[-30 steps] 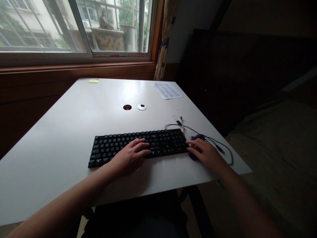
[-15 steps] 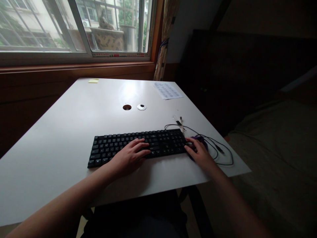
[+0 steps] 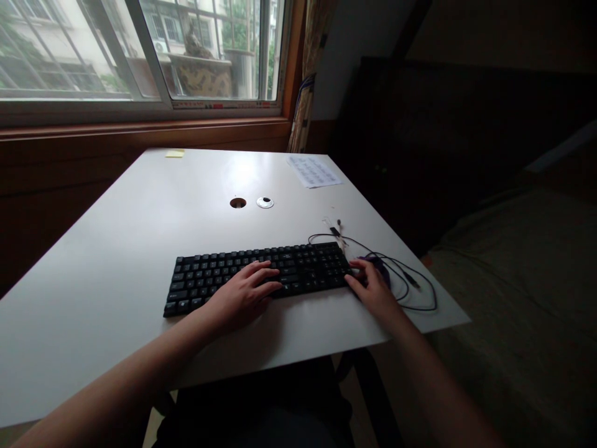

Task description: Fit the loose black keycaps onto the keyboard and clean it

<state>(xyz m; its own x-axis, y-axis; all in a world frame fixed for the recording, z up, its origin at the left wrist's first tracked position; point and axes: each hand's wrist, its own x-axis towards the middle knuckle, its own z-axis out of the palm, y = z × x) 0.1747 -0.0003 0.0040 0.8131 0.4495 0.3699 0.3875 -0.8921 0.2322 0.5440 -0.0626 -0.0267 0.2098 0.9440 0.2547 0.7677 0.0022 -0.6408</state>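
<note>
A black full-size keyboard [image 3: 219, 274] lies across the front part of the white table. My left hand [image 3: 249, 292] rests over its middle keys, fingers apart and reaching to the right, with nothing visible held. At the keyboard's right end is my right hand [image 3: 370, 286]; its thumb and forefinger are apart and at or very near the keyboard's edge. The space under that palm is hidden. Just behind the right hand sits a purple item [image 3: 380, 267], partly covered, its kind unclear. A black cable [image 3: 420, 267] loops over the table beside it.
The white table [image 3: 116, 230] carries small thin items [image 3: 336, 230] behind the keyboard, printed sheets [image 3: 314, 172] at the far right corner and a yellow paper slip [image 3: 175, 153] far left. A round hole [image 3: 237, 203] and a silver ring [image 3: 265, 203] lie mid-table. A window [image 3: 209, 56] stands beyond.
Both hands keep almost the same places on and beside the keyboard. The whole view has shifted very slightly; nothing is visibly picked up or let go.
</note>
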